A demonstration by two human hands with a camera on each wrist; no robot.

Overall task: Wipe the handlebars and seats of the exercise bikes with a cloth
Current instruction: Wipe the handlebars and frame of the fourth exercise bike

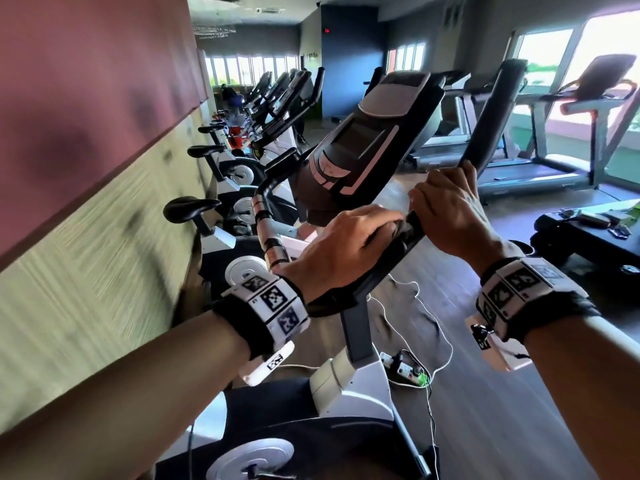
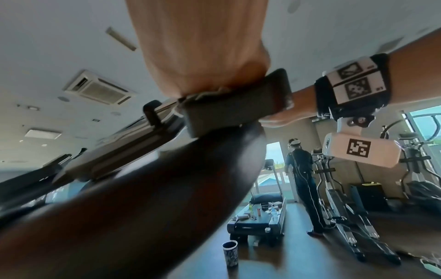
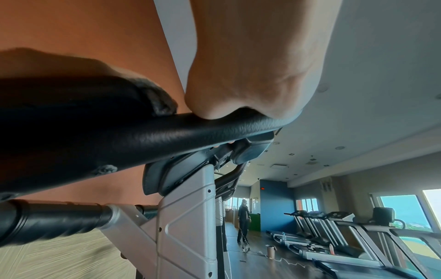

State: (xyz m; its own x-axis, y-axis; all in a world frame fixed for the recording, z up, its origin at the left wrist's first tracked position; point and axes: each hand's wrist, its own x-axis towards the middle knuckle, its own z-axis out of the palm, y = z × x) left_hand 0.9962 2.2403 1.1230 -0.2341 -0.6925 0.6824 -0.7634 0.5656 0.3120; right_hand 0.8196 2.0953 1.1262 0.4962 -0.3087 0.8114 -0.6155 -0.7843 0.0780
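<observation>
Starting at the left of the head view, we have a row of exercise bikes (image 1: 214, 168) along the wall, their seats (image 1: 191, 206) not yet in reach; the one in front of us is the bike in hand. Our left hand (image 1: 341, 247) curls over the dark handlebar (image 1: 388, 268) just below the console (image 1: 367, 140), pressing a grey cloth (image 1: 398, 227) against it, only a fold of which shows under the fingers. To the right, our right hand (image 1: 450, 216) wraps around the same bar where it rises into the upright grip (image 1: 491, 112), holding it steady. To wipe well, we judge it best to keep the cloth wrapped round the bar rather than only on top, so the underside gets cleaned too, and to draw it along the full length towards the grip while the right hand braces the frame. The loose cable (image 1: 429, 323) on the floor below is worth stepping clear of
</observation>
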